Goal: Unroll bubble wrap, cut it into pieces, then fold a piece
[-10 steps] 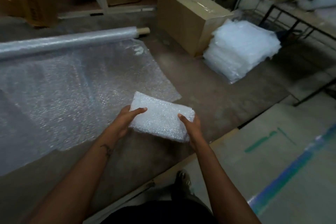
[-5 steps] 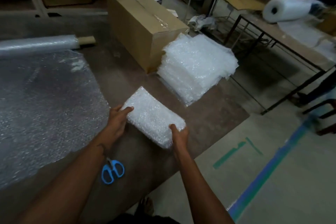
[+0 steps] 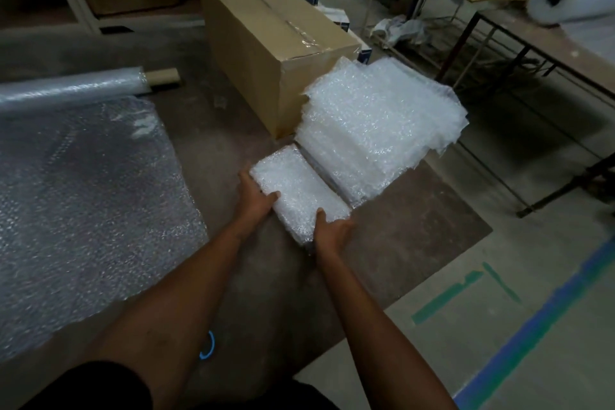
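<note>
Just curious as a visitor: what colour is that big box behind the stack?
Plain brown cardboard box, taped with clear tape; head view.

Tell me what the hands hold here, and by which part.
Both grip the folded piece: left hand on its left long edge, right hand at its near end.

My one head camera looks forward and down, close over my forearms, facing the cardboard box (image 3: 266,43) at twelve o'clock

Both arms outstretched, left hand (image 3: 254,198) and right hand (image 3: 331,230) seemingly gripping, thumbs up
</note>
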